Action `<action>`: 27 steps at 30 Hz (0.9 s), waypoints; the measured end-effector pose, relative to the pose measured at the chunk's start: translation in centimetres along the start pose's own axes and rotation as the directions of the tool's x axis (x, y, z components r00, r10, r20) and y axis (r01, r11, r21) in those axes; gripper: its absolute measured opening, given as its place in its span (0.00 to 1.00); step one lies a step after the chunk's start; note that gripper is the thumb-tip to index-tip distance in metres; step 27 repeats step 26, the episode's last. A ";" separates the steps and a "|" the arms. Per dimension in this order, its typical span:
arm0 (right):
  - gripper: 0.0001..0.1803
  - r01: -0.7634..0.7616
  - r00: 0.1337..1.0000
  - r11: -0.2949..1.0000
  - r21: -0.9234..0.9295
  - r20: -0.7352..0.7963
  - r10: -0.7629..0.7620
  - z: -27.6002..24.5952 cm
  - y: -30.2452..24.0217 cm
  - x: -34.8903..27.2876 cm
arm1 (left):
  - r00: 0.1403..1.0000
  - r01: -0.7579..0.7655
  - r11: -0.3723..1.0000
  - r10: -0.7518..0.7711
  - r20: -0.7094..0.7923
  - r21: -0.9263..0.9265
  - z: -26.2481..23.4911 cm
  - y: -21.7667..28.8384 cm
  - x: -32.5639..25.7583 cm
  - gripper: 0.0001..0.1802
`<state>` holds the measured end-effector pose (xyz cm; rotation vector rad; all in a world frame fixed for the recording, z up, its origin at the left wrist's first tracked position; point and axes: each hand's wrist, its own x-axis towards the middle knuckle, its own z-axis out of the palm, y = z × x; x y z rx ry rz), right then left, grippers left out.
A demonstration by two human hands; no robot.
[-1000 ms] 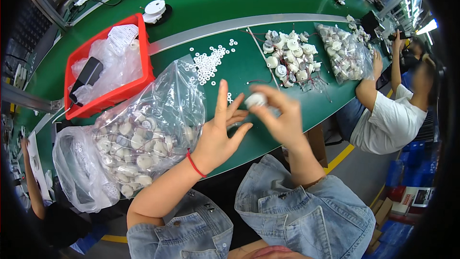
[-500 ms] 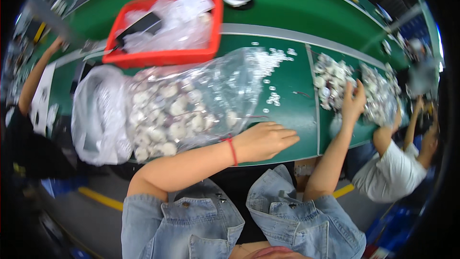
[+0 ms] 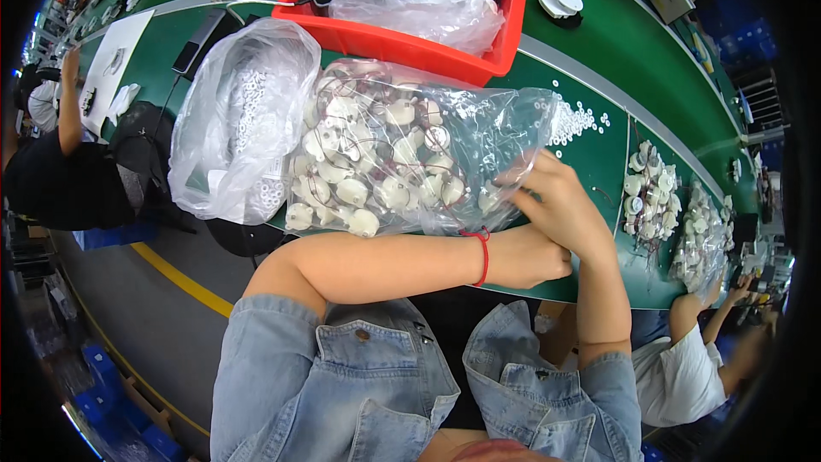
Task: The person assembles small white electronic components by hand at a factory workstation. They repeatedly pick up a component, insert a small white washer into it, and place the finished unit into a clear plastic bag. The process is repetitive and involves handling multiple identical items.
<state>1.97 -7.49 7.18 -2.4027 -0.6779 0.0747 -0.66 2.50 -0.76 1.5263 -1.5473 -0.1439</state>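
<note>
A clear plastic bag (image 3: 505,120) lies on the green table in front of me, full of round cream-white parts (image 3: 393,154) with thin dark red wires. My right hand (image 3: 560,205) reaches to the bag's right-hand mouth, its thumb and fingers apart and its fingertips partly under the film beside a white part. Just below it my left hand (image 3: 530,258), with a red cord at the wrist, rests at the table's near edge. Its fingers are curled closed; what they hold, if anything, is hidden. My right hand overlaps the left in view.
A red bin (image 3: 402,34) with plastic bags and a black device stands behind. To the left is an open bag (image 3: 201,154) of small white rings. Loose white rings (image 3: 577,120) and a pile of wired parts (image 3: 652,192) lie right. Co-workers sit at both sides.
My right hand has moved left from the pile of wired parts to the mouth of the clear bag. My left hand's fingers have curled in. The view has shifted.
</note>
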 end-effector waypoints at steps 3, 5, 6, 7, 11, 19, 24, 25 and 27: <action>0.16 -0.020 0.997 0.990 -0.136 0.073 0.031 0.7 -0.8 0.2 | 0.997 0.069 0.997 -0.071 0.040 0.046 0.5 0.2 0.0 0.11; 0.19 -0.057 0.988 0.983 -0.174 0.132 0.080 0.8 -1.5 0.1 | 0.995 0.094 0.995 -0.095 0.030 0.018 0.8 0.3 -0.6 0.12; 0.21 -0.082 0.976 0.986 -0.143 0.189 0.108 0.5 -2.0 0.1 | 0.994 0.105 0.994 -0.105 0.026 0.003 1.0 0.5 -0.8 0.14; 0.23 -0.110 0.961 0.987 -0.116 0.242 0.135 0.3 -2.3 0.1 | 0.982 0.190 0.977 -0.189 0.016 -0.094 1.1 0.7 -1.0 0.14; 0.22 -0.079 0.994 0.997 -0.008 0.075 0.079 1.5 -1.3 -1.8 | 0.978 0.138 0.990 -0.136 0.157 0.002 1.4 0.6 -1.1 0.14; 0.27 -0.012 0.797 0.657 0.754 -0.390 0.462 -0.6 -1.7 -7.6 | 0.981 -0.188 0.979 0.182 0.071 0.082 -1.1 1.5 0.4 0.09; 0.30 0.023 0.712 0.657 0.753 -0.474 0.518 -2.3 1.0 -9.7 | 0.978 -0.159 0.973 0.131 0.165 0.165 -1.4 1.7 0.4 0.09; 0.29 -0.046 0.715 0.672 0.739 -0.445 0.539 -2.6 1.3 -9.8 | 0.975 -0.153 0.972 0.120 0.187 0.177 -1.2 1.7 0.4 0.09; 0.29 -0.049 0.708 0.674 0.737 -0.450 0.544 -2.7 1.2 -10.1 | 0.972 -0.149 0.971 0.108 0.209 0.189 -1.1 1.6 0.3 0.09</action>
